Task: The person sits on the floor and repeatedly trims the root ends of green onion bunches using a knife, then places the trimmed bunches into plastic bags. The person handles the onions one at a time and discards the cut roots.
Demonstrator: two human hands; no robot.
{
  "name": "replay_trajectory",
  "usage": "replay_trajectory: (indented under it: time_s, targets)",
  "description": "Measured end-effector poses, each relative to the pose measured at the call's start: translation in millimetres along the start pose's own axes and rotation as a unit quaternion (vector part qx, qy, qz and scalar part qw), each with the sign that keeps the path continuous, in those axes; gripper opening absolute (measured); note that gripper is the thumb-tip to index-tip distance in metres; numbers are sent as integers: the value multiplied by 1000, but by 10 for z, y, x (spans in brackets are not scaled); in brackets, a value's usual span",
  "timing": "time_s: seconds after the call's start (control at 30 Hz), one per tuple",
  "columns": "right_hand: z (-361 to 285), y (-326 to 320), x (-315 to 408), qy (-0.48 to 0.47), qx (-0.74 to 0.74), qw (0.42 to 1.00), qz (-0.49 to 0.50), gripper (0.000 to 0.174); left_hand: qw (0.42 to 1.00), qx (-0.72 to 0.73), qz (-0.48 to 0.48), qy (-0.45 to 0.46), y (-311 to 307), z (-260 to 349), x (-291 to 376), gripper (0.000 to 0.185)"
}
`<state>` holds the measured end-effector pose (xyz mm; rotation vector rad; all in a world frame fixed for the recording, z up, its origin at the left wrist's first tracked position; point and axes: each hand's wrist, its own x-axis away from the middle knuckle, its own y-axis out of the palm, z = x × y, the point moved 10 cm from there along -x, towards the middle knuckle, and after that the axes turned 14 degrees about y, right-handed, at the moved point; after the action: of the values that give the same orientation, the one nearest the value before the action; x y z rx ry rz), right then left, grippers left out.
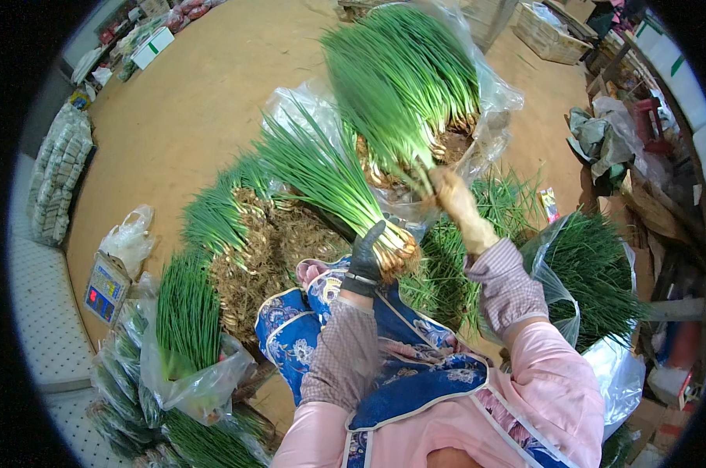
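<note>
My left hand, in a dark glove, is closed around the lower stalks of a bunch of green onions; its pale bulbs and brown roots stick out to the right. My right hand, in a tan glove and somewhat blurred, grips the root end of some other green onions, whose leaves are smeared by motion. Just beyond stands a large pile of green onions on clear plastic sheeting. To the left, more green onions lie with their soil-covered roots towards me.
Loose green trimmings lie beneath my right arm. On the right is a plastic bag of greens. At left are a digital scale, a bag of green onions and wrapped bundles. A foam crate stands at the back right.
</note>
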<state>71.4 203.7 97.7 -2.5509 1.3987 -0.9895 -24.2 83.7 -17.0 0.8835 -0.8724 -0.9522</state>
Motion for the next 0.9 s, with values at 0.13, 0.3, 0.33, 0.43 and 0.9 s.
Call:
replay_trajectory:
  time_s: [0.13,0.3,0.33,0.43,0.9]
  targets:
    - [694,311,-153,38,-60,997,20,43,999,8,-27,-19,158,-60,3,36]
    - [900,740,-236,-8,-299,954,-32,32,998,9,-54,-9,216,-16,12,38]
    - [851,767,-191,18,-277,960,-23,32,1000,-5,-28,-4,129,1,27,37]
    - [764,716,-141,73,-199,977,6,34,1000,3,-14,-22,48,-31,41,36]
    - [-20,336,49,-212,58,954,204,39,999,3,-31,-27,83,-42,56,36]
